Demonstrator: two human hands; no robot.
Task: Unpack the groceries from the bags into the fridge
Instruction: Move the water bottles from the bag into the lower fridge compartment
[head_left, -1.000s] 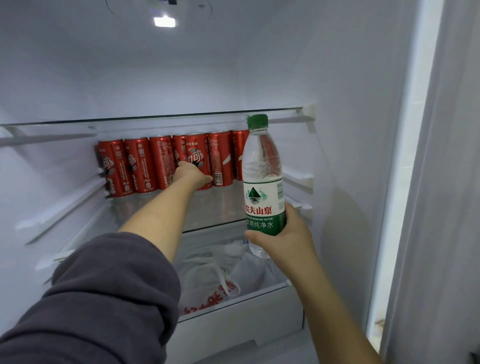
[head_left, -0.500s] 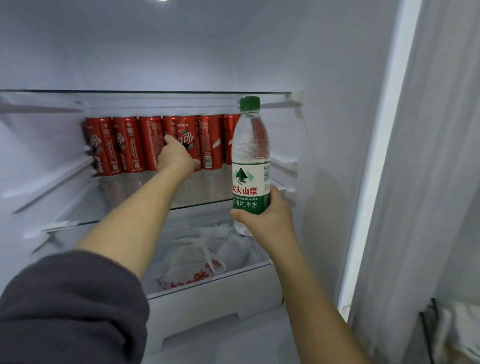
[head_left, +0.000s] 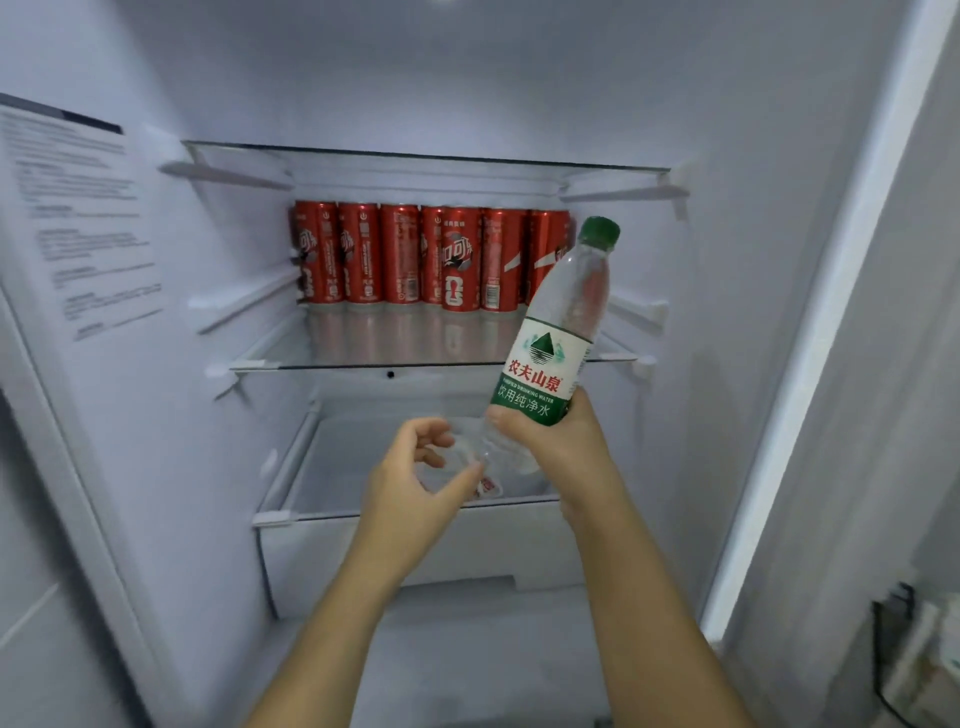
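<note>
The right hand (head_left: 561, 452) grasps a clear plastic water bottle with a green and white label (head_left: 550, 332). Its fingers and thumb wrap round the lower part of the label. The bottle is tilted, with its green screw cap (head_left: 599, 232) leaning up and to the right. It is held in the open fridge, in front of the right end of the lower glass shelf (head_left: 395, 348) and above the white drawer (head_left: 415, 551).

The left hand (head_left: 410, 493) is released, with loosely curled fingers that close round nothing. It sits just beside the base of the bottle. Whether the thumb tip touches the base cannot be told.

A row of tall red drink cans (head_left: 400, 260) stands upright at the back of the lower glass shelf, the cans side by side. A second glass shelf (head_left: 426, 156) runs above the cans. A printed white sheet (head_left: 78, 218) lies flat on the left inner wall; its text is too blurred to read.
</note>
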